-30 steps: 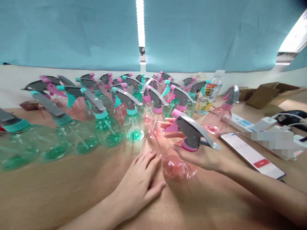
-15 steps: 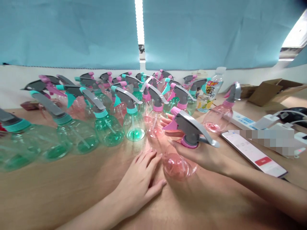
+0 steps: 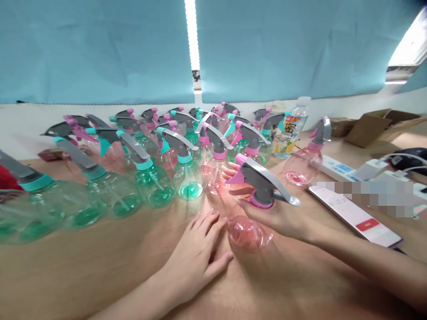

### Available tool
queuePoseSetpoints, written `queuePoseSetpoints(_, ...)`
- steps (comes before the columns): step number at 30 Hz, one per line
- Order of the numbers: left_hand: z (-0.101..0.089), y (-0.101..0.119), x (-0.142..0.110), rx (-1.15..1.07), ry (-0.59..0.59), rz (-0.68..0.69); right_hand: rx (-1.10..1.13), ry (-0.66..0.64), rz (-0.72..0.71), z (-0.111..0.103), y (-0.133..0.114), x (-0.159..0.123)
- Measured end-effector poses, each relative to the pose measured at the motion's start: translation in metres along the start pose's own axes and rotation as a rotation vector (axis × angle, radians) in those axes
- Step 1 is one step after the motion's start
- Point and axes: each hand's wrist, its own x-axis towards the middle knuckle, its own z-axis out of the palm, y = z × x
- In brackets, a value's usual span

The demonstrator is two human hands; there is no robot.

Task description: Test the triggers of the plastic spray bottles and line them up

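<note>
Under its pink collar, a clear pink spray bottle (image 3: pixel 250 231) is held at the neck by my right hand (image 3: pixel 267 213), thumb on the near side and fingers around the far side. Its grey sprayer head with a pink trigger points away to the left, and the base stands on the wooden table (image 3: pixel 126 271). My left hand (image 3: pixel 196 244) lies flat, palm down and fingers stretched, just left of that bottle and apart from it. Beyond my fingertips stands a green spray bottle (image 3: pixel 187 178), with another pink spray bottle (image 3: pixel 217 175) beside it.
Several more green and pink spray bottles crowd the left and back. At right are a lone pink spray bottle (image 3: pixel 302 162), a labelled drink bottle (image 3: pixel 290 133), a lit phone (image 3: pixel 355 215), a power strip (image 3: pixel 340 169) with plugs, and an open cardboard box (image 3: pixel 370 129).
The view has turned slightly left, showing more of something red at the left edge. Both hands keep nearly the same pose, and the held spray bottle stays in place.
</note>
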Motion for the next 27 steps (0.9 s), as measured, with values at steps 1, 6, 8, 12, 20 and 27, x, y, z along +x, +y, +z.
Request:
queuePoseSetpoints(1, -0.0004, 0.0002, 0.0002, 0.002, -0.002, -0.002, 0.009, -0.007, -0.001, -0.0002, -0.0003, 0.0002)
queuePoseSetpoints(6, -0.0008, 0.0005, 0.001, 0.004, -0.006, -0.01, 0.01, -0.054, -0.014, -0.0025, -0.001, 0.001)
queuePoseSetpoints(8, -0.0002, 0.0001, 0.0007, -0.002, 0.0, -0.008, 0.008, -0.071, -0.013, -0.003, -0.0004, 0.0013)
queuePoseSetpoints(12, 0.0001, 0.0, 0.0004, -0.003, 0.013, -0.006, -0.012, -0.07, -0.004, -0.0029, 0.001, 0.0011)
queuePoseSetpoints(20, -0.0073, 0.005, 0.0046, -0.005, -0.031, -0.019, -0.025, -0.055, 0.005, -0.0039, 0.0002, -0.0001)
queuePoseSetpoints(27, -0.0087, 0.0066, 0.0033, -0.002, -0.041, -0.028, -0.061, -0.027, -0.037, -0.0035, -0.0005, -0.0002)
